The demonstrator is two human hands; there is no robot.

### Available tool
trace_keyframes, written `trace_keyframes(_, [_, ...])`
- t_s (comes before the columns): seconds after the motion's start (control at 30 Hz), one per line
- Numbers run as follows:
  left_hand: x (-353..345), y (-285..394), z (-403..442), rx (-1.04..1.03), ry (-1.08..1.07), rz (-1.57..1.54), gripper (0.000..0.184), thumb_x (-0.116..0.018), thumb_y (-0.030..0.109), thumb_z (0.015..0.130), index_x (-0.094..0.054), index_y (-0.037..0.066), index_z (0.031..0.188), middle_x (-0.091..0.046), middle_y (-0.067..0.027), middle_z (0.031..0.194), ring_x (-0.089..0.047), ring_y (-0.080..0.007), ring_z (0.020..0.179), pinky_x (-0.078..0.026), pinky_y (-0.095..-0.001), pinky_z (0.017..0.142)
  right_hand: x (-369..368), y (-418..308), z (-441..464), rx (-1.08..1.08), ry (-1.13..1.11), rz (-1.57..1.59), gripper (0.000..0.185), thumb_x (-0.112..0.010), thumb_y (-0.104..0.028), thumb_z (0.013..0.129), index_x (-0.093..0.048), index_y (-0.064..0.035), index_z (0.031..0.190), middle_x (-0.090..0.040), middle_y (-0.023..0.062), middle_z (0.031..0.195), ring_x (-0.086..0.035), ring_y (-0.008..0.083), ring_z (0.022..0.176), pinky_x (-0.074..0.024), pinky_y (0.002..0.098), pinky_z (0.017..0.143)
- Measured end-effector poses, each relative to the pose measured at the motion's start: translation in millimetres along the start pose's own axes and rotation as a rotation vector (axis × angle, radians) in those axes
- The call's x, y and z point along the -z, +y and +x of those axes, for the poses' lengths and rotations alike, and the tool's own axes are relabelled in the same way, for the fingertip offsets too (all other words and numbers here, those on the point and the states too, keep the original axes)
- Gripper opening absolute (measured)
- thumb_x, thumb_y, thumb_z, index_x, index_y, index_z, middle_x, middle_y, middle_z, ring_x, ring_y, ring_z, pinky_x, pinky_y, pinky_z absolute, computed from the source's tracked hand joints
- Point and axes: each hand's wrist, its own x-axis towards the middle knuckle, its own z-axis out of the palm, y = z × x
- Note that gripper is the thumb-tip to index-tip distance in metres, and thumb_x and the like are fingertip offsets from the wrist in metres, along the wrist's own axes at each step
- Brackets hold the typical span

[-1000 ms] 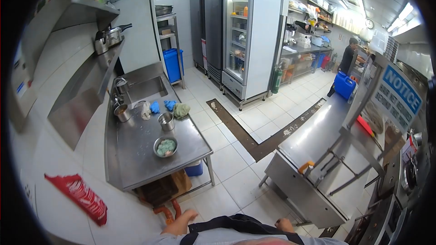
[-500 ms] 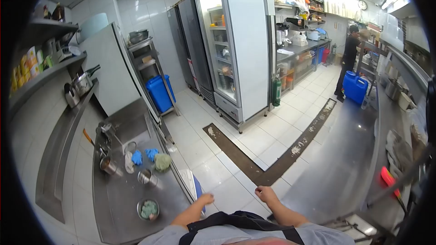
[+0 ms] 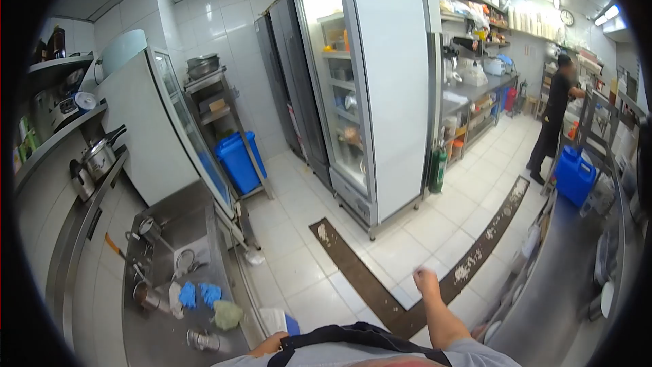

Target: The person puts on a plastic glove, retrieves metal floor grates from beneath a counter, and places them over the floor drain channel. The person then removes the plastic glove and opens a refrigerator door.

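Note:
My right hand (image 3: 426, 278) is held out in front of me over the tiled floor, its fingers curled in with nothing seen in them. Low by my apron (image 3: 360, 333) is my left hand (image 3: 277, 341), partly covered by the strap, so its fingers do not show clearly. A blue and white box (image 3: 288, 324) on the floor lies closest to it. To the left, the steel sink counter (image 3: 163, 336) bears a metal cup (image 3: 202, 340), a green cloth (image 3: 227, 314), crumpled blue gloves (image 3: 188, 295) and a strainer (image 3: 185, 261).
A tall glass-door fridge (image 3: 390, 95) stands ahead. Dark drain strips (image 3: 360, 275) cross the floor. On the right runs a steel counter (image 3: 557, 299) with a blue jerrycan (image 3: 576, 175) at its far end. A co-worker (image 3: 555, 115) in black stands beyond. A blue bin (image 3: 238, 163) sits back left.
The view has moved forward; the fridge looks nearer and the bowl on the left counter has left view. My right hand has risen and my left hand has dropped back toward my body.

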Motion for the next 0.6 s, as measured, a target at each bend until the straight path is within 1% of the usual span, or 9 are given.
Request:
trace_keyframes(0.07, [77.9, 12.8, 60.7, -0.259, 0.1, 0.257, 0.037, -0.056, 0.033, 0.074, -0.068, 0.005, 0.095, -0.068, -0.0159, 0.094, -0.067, -0.0314, 0.078, -0.053, -0.0406, 0.068, -21.3, 76.8, -22.7, -0.169, -0.12, -0.309, 0.023, -0.059, -0.023, 0.078, -0.068, -0.0017, 0.079, -0.064, 0.022, 0.081, -0.063, 0.0374, 0.083, -0.0499, 0.0449, 0.077])
trace_keyframes(0.1, [114.4, 42.0, 91.2, 0.098, 0.226, 0.02, 0.036, -0.056, 0.032, 0.075, -0.068, 0.006, 0.097, -0.068, -0.0154, 0.094, -0.067, -0.0307, 0.076, -0.054, -0.0394, 0.069, -32.2, 120.2, -42.4, -0.119, -0.199, -0.462, 0.022, -0.059, -0.022, 0.076, -0.068, -0.0015, 0.078, -0.064, 0.0212, 0.082, -0.063, 0.0375, 0.084, -0.0502, 0.0446, 0.078])
trace_keyframes(0.13, [163.9, 77.3, 100.5, 0.104, 0.24, -0.03, 0.038, -0.056, 0.032, 0.076, -0.067, 0.006, 0.101, -0.067, -0.015, 0.097, -0.066, -0.0303, 0.083, -0.053, -0.0389, 0.074, -15.7, 123.4, -67.7, -0.397, -0.35, -0.49, 0.021, -0.059, -0.022, 0.077, -0.069, -0.0033, 0.08, -0.066, 0.0195, 0.088, -0.064, 0.0348, 0.087, -0.0505, 0.0424, 0.08])
trace_keyframes(0.2, [224.6, 124.2, 139.9, 0.007, 0.344, -0.025, 0.042, -0.058, 0.034, 0.076, -0.065, 0.008, 0.108, -0.066, -0.0145, 0.104, -0.064, -0.0292, 0.094, -0.051, -0.037, 0.082, -11.0, 177.7, -100.8, -0.531, -0.609, -0.662, 0.026, -0.065, -0.026, 0.074, -0.07, -0.0059, 0.089, -0.068, 0.0146, 0.093, -0.064, 0.0317, 0.094, -0.0503, 0.0414, 0.082])
trace_keyframes(0.23, [250.5, 146.1, 165.0, -0.099, 0.432, 0.034, 0.044, -0.059, 0.034, 0.075, -0.064, 0.009, 0.111, -0.065, -0.0144, 0.108, -0.063, -0.0284, 0.099, -0.049, -0.0356, 0.086, 3.6, 184.2, -118.2, -0.595, -0.626, -0.661, 0.026, -0.065, -0.026, 0.074, -0.07, -0.0056, 0.089, -0.067, 0.0148, 0.093, -0.063, 0.032, 0.093, -0.0503, 0.0416, 0.082])
trace_keyframes(0.37, [344.9, 295.4, 196.8, -0.383, 0.347, -0.352, 0.05, -0.067, 0.034, 0.074, -0.062, 0.007, 0.115, -0.066, -0.0114, 0.108, -0.063, -0.0236, 0.099, -0.049, -0.0323, 0.087, 33.9, 189.7, -127.1, -0.754, -0.607, -0.582, 0.025, -0.064, -0.026, 0.075, -0.068, -0.0045, 0.087, -0.066, 0.0159, 0.092, -0.063, 0.033, 0.091, -0.0503, 0.0426, 0.08])
trace_keyframes(0.4, [366.2, 334.1, 206.7, -0.414, 0.228, -0.444, 0.049, -0.067, 0.032, 0.075, -0.061, 0.006, 0.116, -0.067, -0.0121, 0.106, -0.063, -0.0231, 0.096, -0.05, -0.0326, 0.084, 35.5, 189.8, -118.1, -0.779, -0.587, -0.552, 0.025, -0.064, -0.026, 0.076, -0.068, -0.0042, 0.087, -0.066, 0.0162, 0.091, -0.063, 0.0333, 0.09, -0.0502, 0.0429, 0.08])
trace_keyframes(0.57, [450.4, 493.0, 278.4, -0.762, 0.298, -0.164, 0.047, -0.066, 0.029, 0.079, -0.058, 0.008, 0.12, -0.065, -0.0141, 0.108, -0.062, -0.0233, 0.099, -0.049, -0.0356, 0.084, 6.6, 223.1, -42.0, -0.717, -0.437, -0.447, 0.025, -0.062, -0.026, 0.077, -0.066, -0.0028, 0.085, -0.065, 0.0176, 0.089, -0.062, 0.0345, 0.088, -0.0502, 0.0441, 0.078])
trace_keyframes(0.6, [457.5, 513.3, 284.9, -0.732, 0.261, -0.207, 0.046, -0.064, 0.026, 0.081, -0.056, 0.007, 0.123, -0.063, -0.0131, 0.111, -0.061, -0.0214, 0.099, -0.049, -0.0339, 0.08, -2.1, 233.2, -14.7, -0.667, -0.379, -0.424, 0.025, -0.062, -0.026, 0.077, -0.065, -0.0025, 0.085, -0.065, 0.0179, 0.089, -0.062, 0.0348, 0.087, -0.0501, 0.0443, 0.078])
